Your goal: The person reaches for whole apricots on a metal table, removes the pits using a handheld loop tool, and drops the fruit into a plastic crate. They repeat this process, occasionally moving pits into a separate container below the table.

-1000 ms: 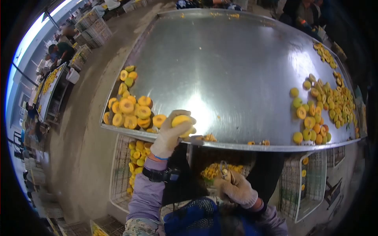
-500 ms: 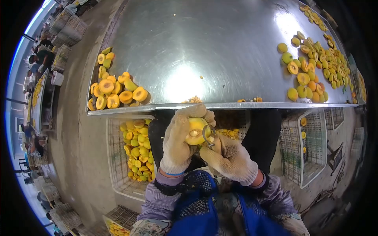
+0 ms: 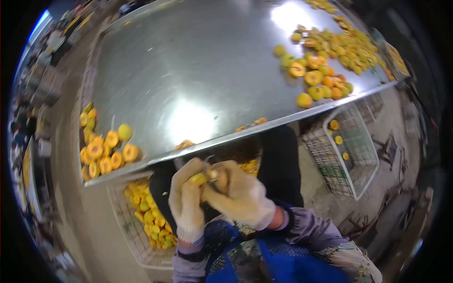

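Observation:
My left hand (image 3: 185, 200), in a cream knit glove, is closed around a yellow peach half (image 3: 198, 178) just below the table's front edge. My right hand (image 3: 243, 195), gloved the same way, grips a small pitting tool with a curved metal loop (image 3: 208, 162), held against the fruit. Motion blurs the fingers, and they cover much of the peach and the tool's handle. Beyond my left hand, cut peach halves (image 3: 112, 138) are gathered at the near left corner of the metal table (image 3: 155, 94).
More peaches, halved and whole, form a pile (image 3: 325, 70) on the table's right side. Scraps (image 3: 184, 144) lie along its raised front edge. A plastic crate (image 3: 125, 236) of peach halves stands at my left, another crate (image 3: 351, 165) at my right. People work at far left.
The view has turned, so the table now looks tilted and shifted left. Both hands have drawn closer round the peach half, whose cut face no longer shows.

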The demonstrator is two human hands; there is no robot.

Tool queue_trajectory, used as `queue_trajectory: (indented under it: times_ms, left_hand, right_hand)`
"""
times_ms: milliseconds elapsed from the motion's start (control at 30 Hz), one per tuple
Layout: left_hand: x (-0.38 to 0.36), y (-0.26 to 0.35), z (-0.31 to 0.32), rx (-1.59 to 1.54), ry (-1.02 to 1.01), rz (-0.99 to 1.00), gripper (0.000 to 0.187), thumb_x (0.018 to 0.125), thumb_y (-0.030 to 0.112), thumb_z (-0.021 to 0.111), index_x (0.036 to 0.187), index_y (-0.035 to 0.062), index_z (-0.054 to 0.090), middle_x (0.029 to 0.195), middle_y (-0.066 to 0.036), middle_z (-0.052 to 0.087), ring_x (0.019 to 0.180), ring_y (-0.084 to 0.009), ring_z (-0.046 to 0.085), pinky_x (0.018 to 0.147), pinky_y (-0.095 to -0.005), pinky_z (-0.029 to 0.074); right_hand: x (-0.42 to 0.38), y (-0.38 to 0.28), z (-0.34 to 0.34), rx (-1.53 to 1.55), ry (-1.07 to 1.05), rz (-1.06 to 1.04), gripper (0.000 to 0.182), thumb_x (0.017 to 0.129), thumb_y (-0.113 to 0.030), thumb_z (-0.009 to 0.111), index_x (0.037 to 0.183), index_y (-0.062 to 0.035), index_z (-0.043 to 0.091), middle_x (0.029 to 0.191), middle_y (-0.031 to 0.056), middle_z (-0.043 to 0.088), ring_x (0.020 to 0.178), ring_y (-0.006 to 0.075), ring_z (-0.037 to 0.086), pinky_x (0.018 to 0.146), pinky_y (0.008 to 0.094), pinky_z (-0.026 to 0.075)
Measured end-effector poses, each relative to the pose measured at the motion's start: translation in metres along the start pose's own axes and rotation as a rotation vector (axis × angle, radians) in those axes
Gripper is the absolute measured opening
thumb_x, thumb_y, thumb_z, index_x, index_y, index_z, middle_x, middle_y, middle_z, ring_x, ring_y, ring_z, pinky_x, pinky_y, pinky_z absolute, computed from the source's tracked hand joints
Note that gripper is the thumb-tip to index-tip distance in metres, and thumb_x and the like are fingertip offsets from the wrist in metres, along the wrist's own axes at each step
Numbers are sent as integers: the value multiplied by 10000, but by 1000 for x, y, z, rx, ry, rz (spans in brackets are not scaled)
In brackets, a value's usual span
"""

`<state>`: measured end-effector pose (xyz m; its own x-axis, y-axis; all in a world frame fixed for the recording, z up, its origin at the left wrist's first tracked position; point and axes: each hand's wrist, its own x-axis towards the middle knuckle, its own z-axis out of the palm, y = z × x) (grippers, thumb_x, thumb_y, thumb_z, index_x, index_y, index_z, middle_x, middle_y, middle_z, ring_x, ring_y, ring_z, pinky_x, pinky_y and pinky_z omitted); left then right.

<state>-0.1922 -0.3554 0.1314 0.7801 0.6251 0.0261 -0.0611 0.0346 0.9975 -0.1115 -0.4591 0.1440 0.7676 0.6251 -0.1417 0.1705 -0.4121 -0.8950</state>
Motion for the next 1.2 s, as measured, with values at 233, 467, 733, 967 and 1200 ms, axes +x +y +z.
queue_trajectory:
  times_ms: [233, 467, 733, 967, 1200]
  left_hand:
    - [-2, 1, 12, 153, -3, -1, 436, 1000, 266, 426, 1257, -71, 527, 1182, -165, 592, 1075, -211, 555, 970, -331, 422]
    - [-4, -2, 19, 340, 57, 100, 330, 974, 133, 459, 1207, -73, 567, 1141, -136, 616, 1019, -188, 577, 932, -306, 449]
    - [16, -1, 17, -327, 102, -192, 469, 1017, 343, 439, 1232, -58, 551, 1108, -187, 634, 996, -249, 644, 881, -338, 511]
    - [15, 4, 9, -465, 126, -242, 513, 1026, 395, 393, 1212, -58, 547, 1119, -187, 620, 1003, -265, 635, 903, -383, 519]
    - [9, 3, 8, -472, 70, -131, 439, 1016, 341, 434, 1171, -48, 567, 1124, -182, 625, 1004, -268, 634, 892, -380, 520]
  right_hand:
    - [4, 13, -5, 75, -72, -14, 400, 861, -350, 612, 1079, -49, 465, 727, 216, 609, 692, 405, 635, 623, 480, 497]
    - [5, 8, -17, 125, -128, 72, 364, 857, -354, 606, 1009, -47, 482, 766, 234, 599, 732, 438, 609, 637, 483, 474]
    - [-8, -2, -15, 607, -309, 199, 220, 862, -140, 659, 1009, -49, 522, 711, 27, 601, 611, 86, 588, 543, 245, 468]
    - [-13, 7, -12, 569, -195, 187, 244, 856, -171, 708, 945, -45, 518, 669, -1, 539, 590, 72, 537, 542, 252, 449]
    - [-15, 21, -4, 358, -283, -92, 223, 868, -257, 687, 898, -68, 573, 715, 61, 586, 657, 170, 603, 612, 305, 476]
